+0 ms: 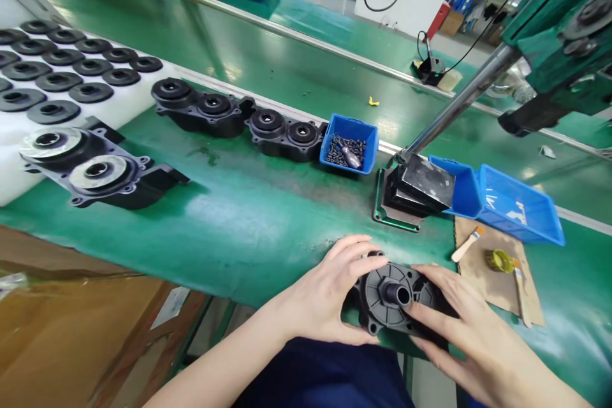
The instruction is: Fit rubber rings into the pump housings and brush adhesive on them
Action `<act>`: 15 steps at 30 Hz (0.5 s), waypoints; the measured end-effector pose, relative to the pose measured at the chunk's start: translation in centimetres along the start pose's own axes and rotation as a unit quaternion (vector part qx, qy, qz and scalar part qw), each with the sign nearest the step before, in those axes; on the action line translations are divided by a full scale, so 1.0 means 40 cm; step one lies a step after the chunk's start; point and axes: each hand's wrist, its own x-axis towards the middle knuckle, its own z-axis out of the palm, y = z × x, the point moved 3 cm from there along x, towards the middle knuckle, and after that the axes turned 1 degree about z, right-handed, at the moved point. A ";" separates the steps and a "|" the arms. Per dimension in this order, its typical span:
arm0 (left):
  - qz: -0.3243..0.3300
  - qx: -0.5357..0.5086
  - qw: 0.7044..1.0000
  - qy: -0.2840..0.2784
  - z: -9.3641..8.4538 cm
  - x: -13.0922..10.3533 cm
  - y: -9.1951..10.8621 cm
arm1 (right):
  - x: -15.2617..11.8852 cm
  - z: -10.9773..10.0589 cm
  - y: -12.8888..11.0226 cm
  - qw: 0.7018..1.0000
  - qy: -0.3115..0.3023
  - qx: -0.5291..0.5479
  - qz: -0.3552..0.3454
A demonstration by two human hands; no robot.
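A black plastic gear housing (377, 296) with a round ribbed face and a short tube in its middle is at the table's front edge. My left hand (335, 290) grips its left side, thumb below and fingers over the top. My right hand (459, 309) wraps round the right end, one finger reaching beside the tube. The right end of the housing is partly hidden under that hand. Just beyond stands a press base (399, 204) with dark metal blocks (423, 182) on it.
Black housings (201, 108) line the back, left of a blue bin of screws (351, 146). A housing with pale discs (98, 166) lies at left, near several black discs (57, 80). Blue trays (521, 204), brushes (468, 243) and a yellow grease pot (500, 261) are at right. A green press head (559, 44) overhangs.
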 end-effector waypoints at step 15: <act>-0.004 0.032 0.999 -0.024 -0.012 0.000 0.009 | -0.026 0.021 0.000 0.998 -0.027 -0.056 -0.002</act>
